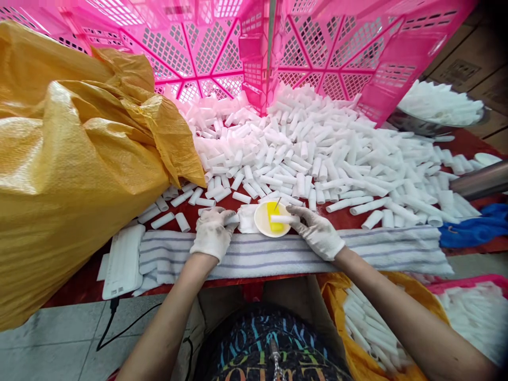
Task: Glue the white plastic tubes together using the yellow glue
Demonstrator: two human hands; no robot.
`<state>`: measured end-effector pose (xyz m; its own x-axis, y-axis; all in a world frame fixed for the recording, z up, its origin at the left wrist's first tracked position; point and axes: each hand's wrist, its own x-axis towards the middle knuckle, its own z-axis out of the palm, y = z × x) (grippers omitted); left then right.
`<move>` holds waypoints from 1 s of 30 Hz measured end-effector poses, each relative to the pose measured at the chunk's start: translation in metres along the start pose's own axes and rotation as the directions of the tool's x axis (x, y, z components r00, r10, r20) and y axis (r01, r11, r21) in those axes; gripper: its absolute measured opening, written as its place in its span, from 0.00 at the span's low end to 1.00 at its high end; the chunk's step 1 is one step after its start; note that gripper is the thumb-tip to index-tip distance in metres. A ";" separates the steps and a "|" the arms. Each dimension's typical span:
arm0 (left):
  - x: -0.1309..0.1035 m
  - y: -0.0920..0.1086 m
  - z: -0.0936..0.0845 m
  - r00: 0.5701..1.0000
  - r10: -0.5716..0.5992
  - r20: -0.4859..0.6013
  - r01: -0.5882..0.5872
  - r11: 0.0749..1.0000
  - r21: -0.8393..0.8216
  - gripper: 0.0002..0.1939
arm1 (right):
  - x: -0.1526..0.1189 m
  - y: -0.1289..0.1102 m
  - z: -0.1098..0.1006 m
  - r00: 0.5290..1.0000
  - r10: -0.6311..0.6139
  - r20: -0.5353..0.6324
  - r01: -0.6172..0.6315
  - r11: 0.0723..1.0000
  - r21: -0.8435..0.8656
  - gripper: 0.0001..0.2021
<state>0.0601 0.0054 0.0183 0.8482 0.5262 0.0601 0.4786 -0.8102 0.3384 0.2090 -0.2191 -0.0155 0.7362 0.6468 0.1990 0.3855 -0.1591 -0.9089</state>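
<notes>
Both my hands wear white gloves with greyish fingertips. My left hand (213, 233) is closed around a short white tube (233, 218), its end poking out past the fingers. Between thumb and fingers of my right hand (317, 230) is another white tube (282, 218), lying level over a small round white dish (260, 225). A bright yellow block (273, 210), perhaps a sponge, sits in the dish with a thin metal pin standing up from it. Left of the dish lies a folded white cloth (248, 218). A striped towel (262, 256) runs under both wrists.
A large heap of white tubes (317, 143) covers the red table, backed by pink plastic baskets (257, 69). A yellow woven sack (79, 159) bulges at left, beside a white power bank (124, 259) with a cable. A metal bowl (420, 124) of tubes stands far right.
</notes>
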 end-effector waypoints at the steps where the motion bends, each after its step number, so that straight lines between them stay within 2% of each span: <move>1: -0.001 0.000 0.000 1.000 0.001 -0.023 -0.002 1.000 -0.027 0.13 | -0.001 0.000 0.000 1.000 0.002 0.017 -0.002 1.000 -0.031 0.14; 6: -0.005 -0.001 0.002 0.998 0.010 -0.069 -0.017 0.996 -0.093 0.14 | -0.005 0.008 0.000 0.979 -0.203 0.004 0.202 0.977 -0.074 0.09; 8: -0.005 -0.002 0.003 0.997 -0.011 -0.071 0.003 0.993 -0.117 0.13 | -0.008 0.008 0.000 0.981 -0.193 0.019 0.194 0.977 -0.088 0.11; 10: -0.004 -0.003 0.004 0.997 -0.042 -0.059 0.027 0.973 -0.228 0.14 | -0.009 0.005 -0.001 0.987 -0.155 0.039 0.159 0.980 -0.122 0.14; 12: -0.002 -0.003 0.004 0.995 -0.098 -0.007 0.086 0.905 -0.416 0.18 | -0.010 0.003 0.000 0.985 -0.165 0.043 0.170 0.975 -0.143 0.13; 14: -0.001 -0.001 0.003 0.986 -0.151 0.072 0.164 0.780 -0.604 0.21 | -0.009 0.004 0.002 0.972 -0.232 0.024 0.234 0.963 -0.133 0.09; 17: 0.000 0.002 0.000 0.976 -0.160 0.148 0.216 0.617 -0.757 0.21 | -0.008 0.006 0.004 0.960 -0.280 -0.003 0.277 0.953 -0.124 0.08; 19: -0.002 0.005 0.000 0.967 -0.154 0.202 0.254 0.550 -0.796 0.19 | -0.008 0.006 0.004 0.969 -0.248 0.001 0.246 0.960 -0.136 0.11; 21: -0.004 0.008 0.001 0.958 -0.170 0.232 0.286 0.455 -0.843 0.19 | -0.009 0.004 0.003 0.974 -0.228 0.012 0.228 0.967 -0.117 0.10; 23: -0.007 0.013 0.004 0.957 -0.196 0.212 0.270 0.345 -0.899 0.21 | -0.011 0.000 0.001 0.973 -0.229 0.027 0.230 0.971 -0.058 0.06; 25: -0.011 0.019 0.008 0.964 -0.201 0.173 0.227 0.288 -0.930 0.21 | -0.014 -0.006 -0.002 0.985 -0.175 0.009 0.174 0.984 0.033 0.07; 27: -0.015 0.026 0.008 0.970 -0.168 0.174 0.217 0.290 -0.932 0.20 | -0.017 -0.015 -0.004 0.999 -0.018 -0.036 0.023 0.987 0.158 0.10; 30: -0.023 0.039 0.004 0.972 -0.097 0.216 0.235 0.302 -0.924 0.21 | -0.018 -0.030 -0.005 0.968 0.247 -0.034 -0.221 0.912 0.347 0.14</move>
<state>0.0605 -0.0398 0.0261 0.8268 0.5339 -0.1770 0.1346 0.1177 0.9839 0.1874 -0.2298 0.0106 0.8271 0.5618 -0.0195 -0.0038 -0.0290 -0.9996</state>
